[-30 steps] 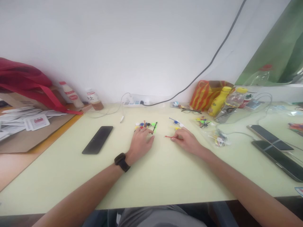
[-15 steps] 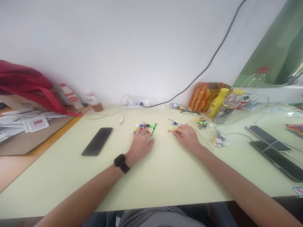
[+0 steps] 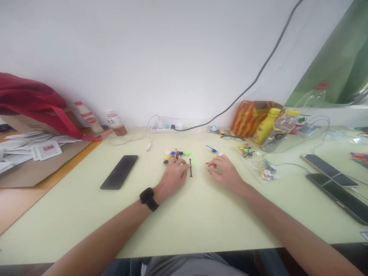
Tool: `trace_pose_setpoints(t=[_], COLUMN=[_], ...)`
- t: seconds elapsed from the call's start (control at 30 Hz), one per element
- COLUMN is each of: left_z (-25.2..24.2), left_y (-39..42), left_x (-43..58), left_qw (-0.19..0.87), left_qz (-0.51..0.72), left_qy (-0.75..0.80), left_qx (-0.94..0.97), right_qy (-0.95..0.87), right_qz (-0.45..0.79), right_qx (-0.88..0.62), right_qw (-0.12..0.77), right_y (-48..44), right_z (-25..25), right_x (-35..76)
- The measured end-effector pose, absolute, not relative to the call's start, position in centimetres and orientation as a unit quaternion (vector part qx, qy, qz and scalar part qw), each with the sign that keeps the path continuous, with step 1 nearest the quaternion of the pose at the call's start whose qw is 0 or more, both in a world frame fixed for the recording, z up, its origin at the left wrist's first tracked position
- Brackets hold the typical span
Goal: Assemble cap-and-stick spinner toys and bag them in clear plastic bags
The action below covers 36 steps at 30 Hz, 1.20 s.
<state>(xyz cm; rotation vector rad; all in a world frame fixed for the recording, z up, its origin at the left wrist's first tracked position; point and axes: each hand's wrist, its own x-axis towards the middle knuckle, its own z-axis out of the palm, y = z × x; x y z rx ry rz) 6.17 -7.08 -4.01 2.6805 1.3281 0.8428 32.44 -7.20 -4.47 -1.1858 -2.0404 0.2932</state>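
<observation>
A small black arrow-shaped stick (image 3: 190, 168) stands out at the fingertips of my left hand (image 3: 173, 174), whose thumb and index finger are closed at its side. Beyond that hand lies a cluster of small coloured plastic pieces, with a green disc (image 3: 186, 153) and a black disc (image 3: 181, 153) among them. My right hand (image 3: 225, 171) has its fingers bent together over a red stick (image 3: 207, 163); only the red end shows, the rest being hidden. Just past it lie a blue stick (image 3: 212, 148) and a blue disc (image 3: 213, 151).
Clear bags of coloured pieces (image 3: 268, 171) lie to the right, near two phones (image 3: 335, 195). Another phone (image 3: 119, 172) is at left. Glasses (image 3: 232, 136), a power strip (image 3: 164, 127), a striped bag (image 3: 241, 119) and bottles (image 3: 266, 126) line the wall.
The black stick has come nearer and turned more upright beside my left fingers. My right fingers have curled in, and less of the red stick shows.
</observation>
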Motion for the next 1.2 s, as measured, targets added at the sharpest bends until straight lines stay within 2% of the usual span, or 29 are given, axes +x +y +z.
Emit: trace_pose_setpoints(t=[0.3, 0.7, 0.9, 1.2], left_z=[-3.1, -2.5, -3.1, -3.6], left_y=[-7.6, -5.5, -4.0, -3.9], left_x=[6.4, 4.2, 2.8, 3.0], left_qw=[0.061, 0.057, 0.017, 0.038], left_qz=[0.268, 0.426, 0.381, 0.356], left_qy=[0.360, 0.466, 0.491, 0.490], left_qx=[0.892, 0.773, 0.783, 0.795], right_qy=[-0.825, -0.827, -0.835, -0.844], right_qz=[0.136, 0.157, 0.159, 0.158], right_qx=[-0.415, -0.411, -0.403, -0.400], right_qw=[0.357, 0.349, 0.339, 0.320], right_y=[-7.7, -7.9, -7.9, -8.0], right_z=[-4.2, -3.8, -3.9, -3.8], right_x=[32.0, 32.3, 32.3, 32.4])
